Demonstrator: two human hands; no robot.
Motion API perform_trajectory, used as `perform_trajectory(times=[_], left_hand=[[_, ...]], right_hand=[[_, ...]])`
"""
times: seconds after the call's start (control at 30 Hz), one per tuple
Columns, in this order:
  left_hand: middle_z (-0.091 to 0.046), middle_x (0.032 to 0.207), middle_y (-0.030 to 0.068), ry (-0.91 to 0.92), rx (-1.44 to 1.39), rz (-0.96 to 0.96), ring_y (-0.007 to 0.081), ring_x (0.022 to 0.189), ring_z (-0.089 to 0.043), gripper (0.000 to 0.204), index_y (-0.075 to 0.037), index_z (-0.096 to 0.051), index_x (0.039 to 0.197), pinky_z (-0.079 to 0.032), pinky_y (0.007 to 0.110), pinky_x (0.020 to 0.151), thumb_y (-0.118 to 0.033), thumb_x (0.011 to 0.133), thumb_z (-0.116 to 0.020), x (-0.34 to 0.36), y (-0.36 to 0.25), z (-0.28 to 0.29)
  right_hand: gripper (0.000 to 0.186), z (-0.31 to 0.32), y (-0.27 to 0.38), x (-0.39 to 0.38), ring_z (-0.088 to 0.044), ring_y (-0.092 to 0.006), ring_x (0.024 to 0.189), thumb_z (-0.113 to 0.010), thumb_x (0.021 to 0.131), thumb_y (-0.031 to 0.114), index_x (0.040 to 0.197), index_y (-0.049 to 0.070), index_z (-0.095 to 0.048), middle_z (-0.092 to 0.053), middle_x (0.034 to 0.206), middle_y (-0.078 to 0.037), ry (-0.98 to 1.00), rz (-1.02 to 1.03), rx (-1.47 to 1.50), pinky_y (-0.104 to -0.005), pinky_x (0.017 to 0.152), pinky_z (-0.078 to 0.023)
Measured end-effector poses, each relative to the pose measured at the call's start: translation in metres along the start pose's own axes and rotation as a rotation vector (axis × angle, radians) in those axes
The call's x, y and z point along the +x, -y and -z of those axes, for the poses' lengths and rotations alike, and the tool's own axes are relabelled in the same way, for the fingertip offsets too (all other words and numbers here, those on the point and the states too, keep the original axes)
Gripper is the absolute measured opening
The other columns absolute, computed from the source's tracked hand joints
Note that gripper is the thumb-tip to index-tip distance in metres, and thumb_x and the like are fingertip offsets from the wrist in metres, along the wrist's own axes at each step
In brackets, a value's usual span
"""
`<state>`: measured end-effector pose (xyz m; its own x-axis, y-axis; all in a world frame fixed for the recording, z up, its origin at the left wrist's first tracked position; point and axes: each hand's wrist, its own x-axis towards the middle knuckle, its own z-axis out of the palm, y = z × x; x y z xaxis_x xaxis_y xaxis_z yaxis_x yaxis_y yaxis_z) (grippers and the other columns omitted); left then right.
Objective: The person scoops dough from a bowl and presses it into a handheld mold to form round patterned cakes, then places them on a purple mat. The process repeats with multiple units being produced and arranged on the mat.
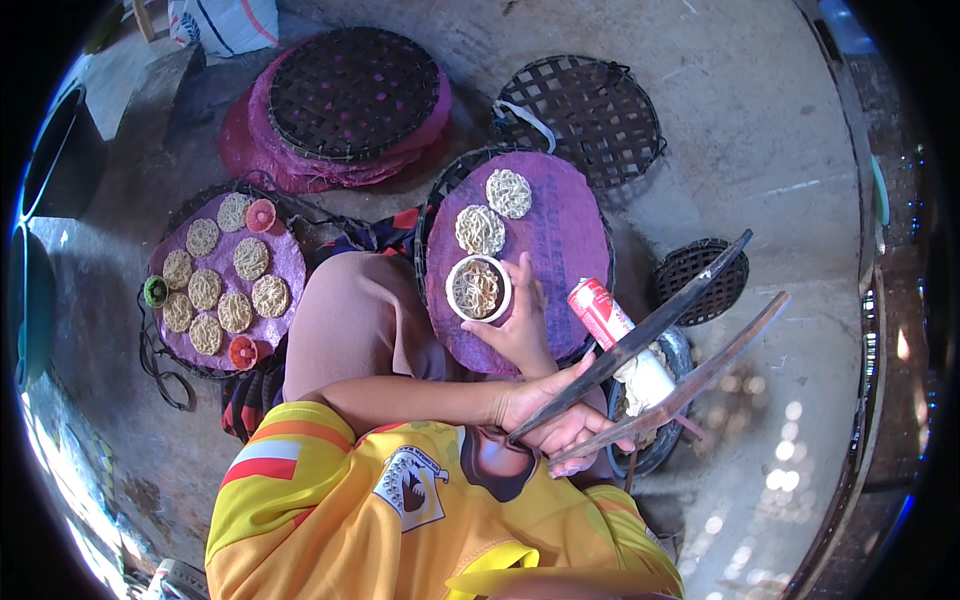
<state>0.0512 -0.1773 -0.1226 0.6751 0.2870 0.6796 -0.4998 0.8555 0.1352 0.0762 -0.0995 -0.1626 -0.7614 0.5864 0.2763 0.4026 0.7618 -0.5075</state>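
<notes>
My right hand (520, 330) holds a white ring (457, 288) around a coiled noodle disc (481, 291) on a purple sheet over a woven tray (560, 230); two more discs (508, 193) lie above it. My left forearm crosses my lap, and my left hand (555, 418) grips two long dark wooden sticks (680, 300) near their lower ends, its fingers partly hidden by them. A red-and-white cylinder (600, 312) and a white tube (646, 386) lie between the sticks, over a dark round container (665, 450).
A left tray (285, 310) holds several discs and small red (260, 215) and green (155, 291) pieces. Behind are stacked trays (350, 95), a woven tray (580, 120) and a sack (225, 25). A small basket (700, 280) lies right, a black bucket (65, 150) far left.
</notes>
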Motion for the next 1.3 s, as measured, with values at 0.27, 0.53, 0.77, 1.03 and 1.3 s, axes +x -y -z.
perform_trajectory(times=[0.27, 0.53, 0.77, 1.03, 1.3], left_hand=[[-0.059, 0.08, 0.0144, -0.042, 0.038, 0.036, 0.0234, 0.069, -0.059, 0.104, -0.002, -0.038, 0.132, -0.045, 0.033, 0.068, -0.084, 0.072, -0.021, 0.003, 0.003, -0.005], [-0.058, 0.076, 0.014, -0.104, -0.041, 0.058, 0.0237, 0.066, -0.058, 0.113, -0.003, -0.037, 0.133, -0.047, 0.034, 0.065, -0.091, 0.062, -0.025, 0.004, 0.013, -0.006], [-0.058, 0.072, 0.0144, -0.115, -0.061, 0.034, 0.0237, 0.062, -0.056, 0.113, -0.003, -0.042, 0.129, -0.044, 0.033, 0.063, -0.091, 0.06, -0.023, 0.008, 0.027, -0.003], [-0.054, 0.078, 0.0118, -0.104, -0.086, -0.115, 0.022, 0.074, -0.054, 0.11, -0.005, -0.039, 0.132, -0.041, 0.034, 0.072, -0.09, 0.062, -0.028, -0.004, 0.032, 0.006], [-0.049, 0.085, 0.0074, -0.139, -0.354, -0.202, 0.0247, 0.083, -0.048, 0.086, -0.009, -0.049, 0.126, -0.037, 0.041, 0.085, -0.076, 0.078, -0.025, -0.004, 0.055, 0.022]], right_hand=[[0.121, 0.003, 0.004, -0.001, -0.048, -0.0322, 0.109, -0.084, 0.055, 0.038, 0.142, -0.001, -0.009, -0.051, 0.12, -0.014, -0.024, 0.0, -0.057, -0.0434, 0.096, -0.031], [0.123, 0.031, -0.004, -0.03, -0.049, -0.0273, 0.111, -0.086, 0.054, 0.029, 0.142, 0.0, -0.005, -0.051, 0.119, -0.016, -0.077, -0.208, 0.258, -0.0408, 0.098, -0.034], [0.124, 0.025, -0.024, -0.075, -0.046, -0.0347, 0.115, -0.083, 0.052, 0.044, 0.142, 0.0, -0.01, -0.05, 0.125, -0.016, 0.023, -0.146, -0.138, -0.048, 0.1, -0.025], [0.102, 0.099, -0.014, -0.047, -0.041, -0.0378, 0.119, -0.068, 0.064, 0.055, 0.138, 0.002, -0.023, -0.039, 0.132, -0.025, -0.133, -0.25, 1.083, -0.0496, 0.101, -0.032], [0.032, 0.142, -0.043, 0.017, -0.059, -0.0351, 0.086, -0.05, 0.076, 0.015, 0.107, 0.007, -0.046, -0.056, 0.098, -0.022, -0.045, -0.94, 1.354, -0.0457, 0.081, -0.047]])
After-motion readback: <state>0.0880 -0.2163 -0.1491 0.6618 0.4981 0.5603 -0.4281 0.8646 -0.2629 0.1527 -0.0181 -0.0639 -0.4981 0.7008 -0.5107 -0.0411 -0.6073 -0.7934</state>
